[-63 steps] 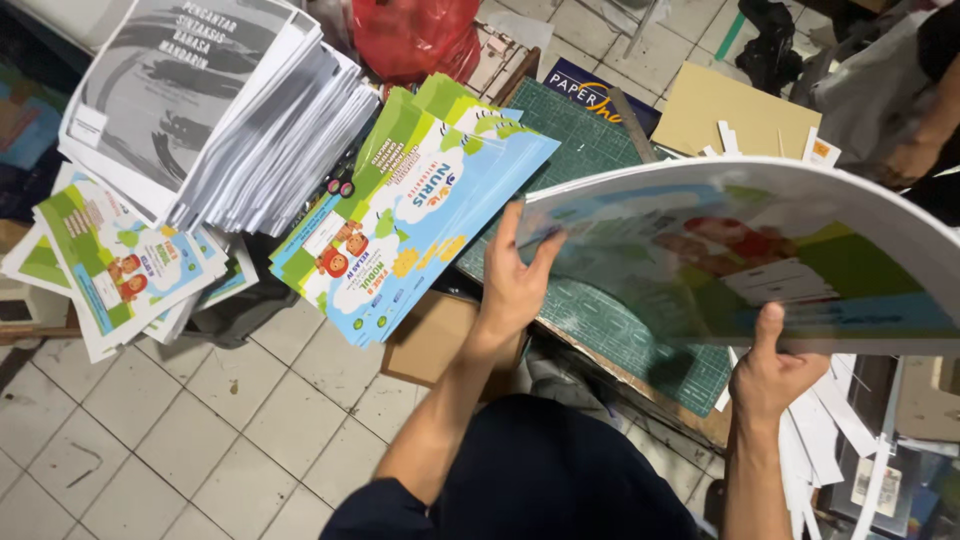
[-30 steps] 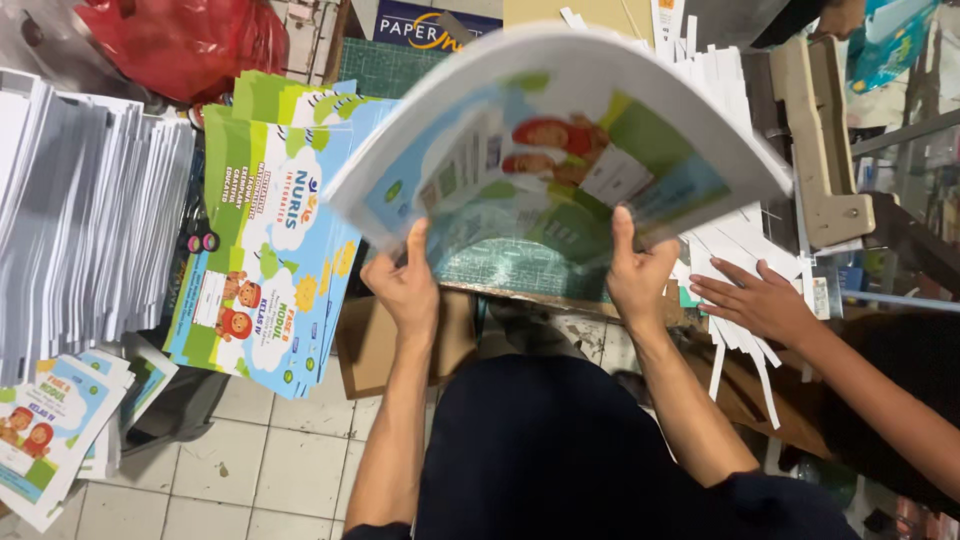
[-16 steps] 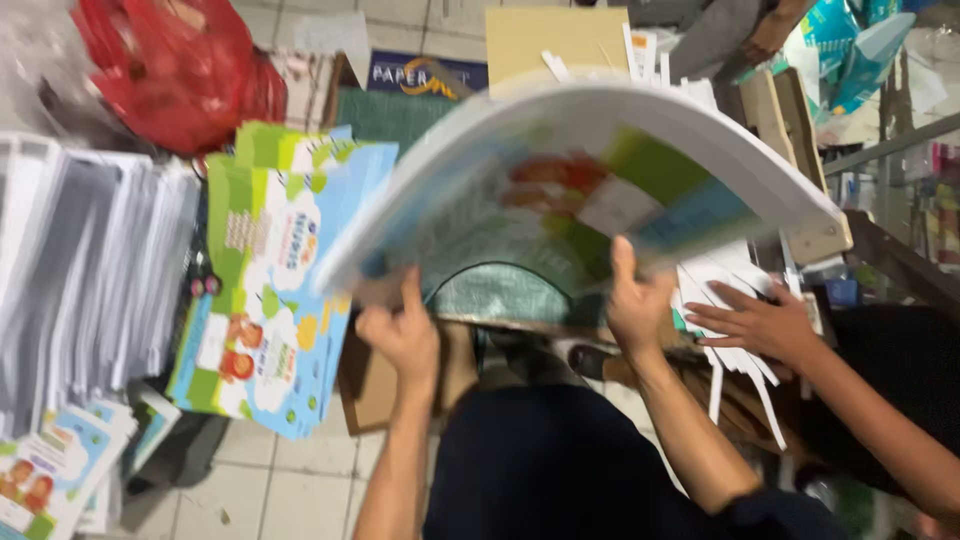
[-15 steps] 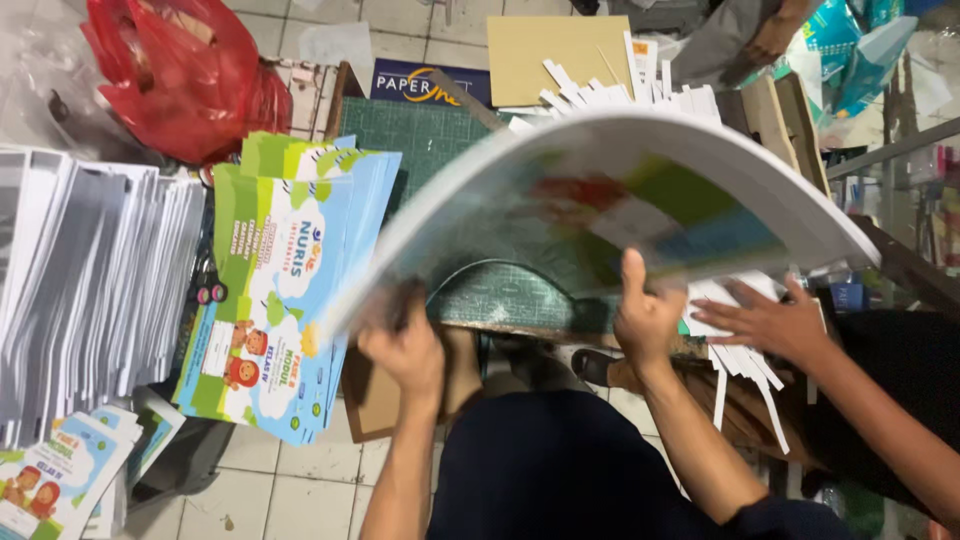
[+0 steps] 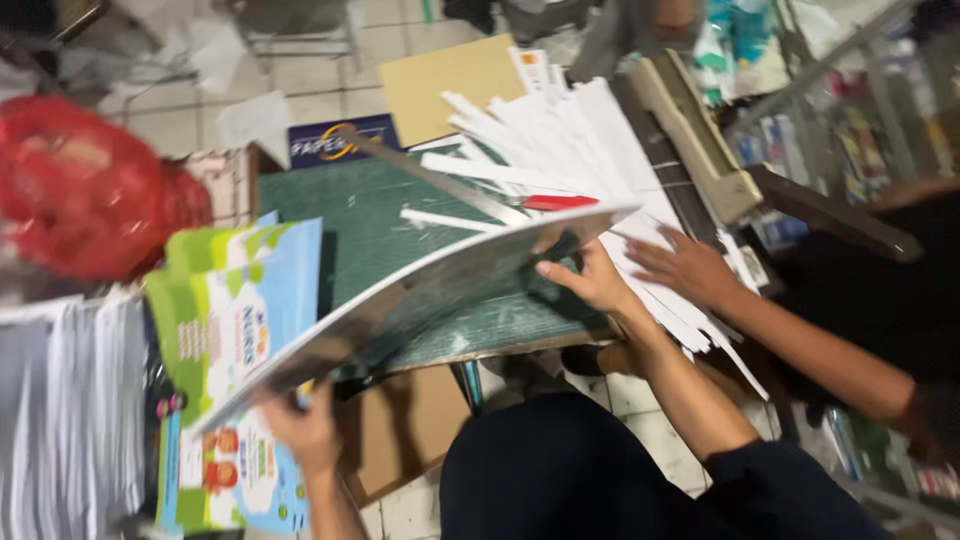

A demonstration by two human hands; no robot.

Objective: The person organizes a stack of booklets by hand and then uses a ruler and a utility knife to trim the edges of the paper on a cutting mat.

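I hold a thick stack of large printed sheets (image 5: 420, 300) edge-on and tilted, its low end at my left and its high end at my right, above a green cutting mat (image 5: 400, 210) on the desk (image 5: 520, 345). My left hand (image 5: 305, 432) is closed on the low corner from beneath. My right hand (image 5: 592, 280) grips the high end, fingers curled under the edge.

To handle the stack well, I judge both grips should stay firm and matched, so the sheets do not fan or slide off the low corner, and the high end should keep apart from the loose strips.

The stack looks pale along its cut edge, slightly bowed and blurred; its printed faces are hidden from this angle.

Just beyond my right hand lie many white paper strips (image 5: 570, 160), a long metal ruler (image 5: 440, 180) and a red-handled knife (image 5: 555, 202). Another person's hand (image 5: 685, 265) rests on the strips, just beside mine. At my left, a pile of green and blue booklets (image 5: 240, 330) lies on the floor, with grey printed stacks (image 5: 70, 420) and a red plastic bag (image 5: 90, 195) near it.
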